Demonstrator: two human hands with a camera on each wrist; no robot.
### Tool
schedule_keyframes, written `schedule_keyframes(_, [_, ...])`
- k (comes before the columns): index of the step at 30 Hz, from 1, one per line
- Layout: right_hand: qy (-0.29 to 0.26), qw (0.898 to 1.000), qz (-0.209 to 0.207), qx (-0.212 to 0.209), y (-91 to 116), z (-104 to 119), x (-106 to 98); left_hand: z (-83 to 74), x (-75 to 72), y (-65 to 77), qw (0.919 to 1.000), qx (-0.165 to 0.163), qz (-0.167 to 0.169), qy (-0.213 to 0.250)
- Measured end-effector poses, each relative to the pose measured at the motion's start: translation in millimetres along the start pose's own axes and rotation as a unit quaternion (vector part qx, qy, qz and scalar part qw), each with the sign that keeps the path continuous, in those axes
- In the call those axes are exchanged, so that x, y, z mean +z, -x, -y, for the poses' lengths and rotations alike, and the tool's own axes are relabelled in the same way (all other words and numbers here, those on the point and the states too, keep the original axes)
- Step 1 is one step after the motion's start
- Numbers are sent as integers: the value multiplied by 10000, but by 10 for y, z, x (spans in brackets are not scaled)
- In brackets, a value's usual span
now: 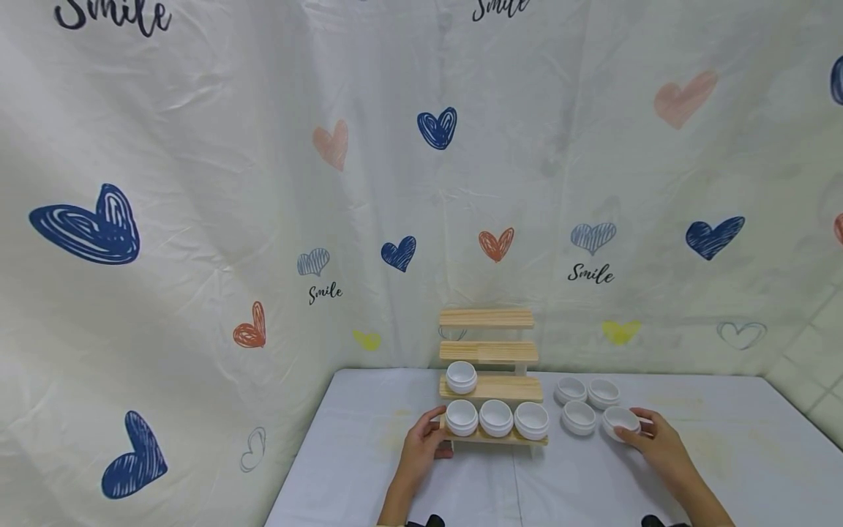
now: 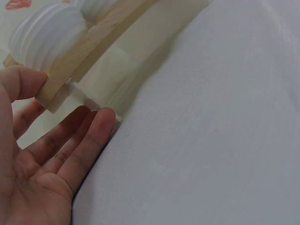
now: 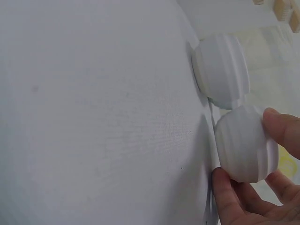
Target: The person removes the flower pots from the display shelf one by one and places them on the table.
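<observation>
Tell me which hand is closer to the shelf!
Left hand: it grips the shelf at its lower left corner. The right hand is away to the right, holding a bowl.

The table (image 1: pixel 342 468) is viewed forward and downward from the head, well back, while the left hand (image 1: pixel 418 446) at the wooden stand (image 1: pixel 489 353) and the right hand (image 1: pixel 661 443) at a white bowl (image 3: pixel 246 145), also seen there, are shown close up from each wrist.

A heart-printed white curtain (image 1: pixel 520 176) hangs behind a white-covered table (image 1: pixel 757 454)
</observation>
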State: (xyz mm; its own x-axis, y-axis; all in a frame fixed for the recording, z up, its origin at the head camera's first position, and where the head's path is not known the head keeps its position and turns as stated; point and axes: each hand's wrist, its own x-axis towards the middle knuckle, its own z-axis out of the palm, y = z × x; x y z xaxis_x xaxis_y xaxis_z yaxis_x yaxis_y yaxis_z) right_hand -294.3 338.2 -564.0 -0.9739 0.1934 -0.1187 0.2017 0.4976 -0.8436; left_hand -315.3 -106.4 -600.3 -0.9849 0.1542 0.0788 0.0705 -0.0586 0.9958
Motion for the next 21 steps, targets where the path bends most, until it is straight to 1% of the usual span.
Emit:
schedule_keyframes(4, [-118,9999,-16,64,-47,-11,15,14,1,-1,10000,39,26,-12])
schedule_keyframes(11, [-110,9999,-40,105,-97,-34,25,21,7,7,10000,24,-23,14])
schedule_keyframes(21, [-11,10000,-65,-62,-113,-27,42,-12,20,12,10000,46,15,43])
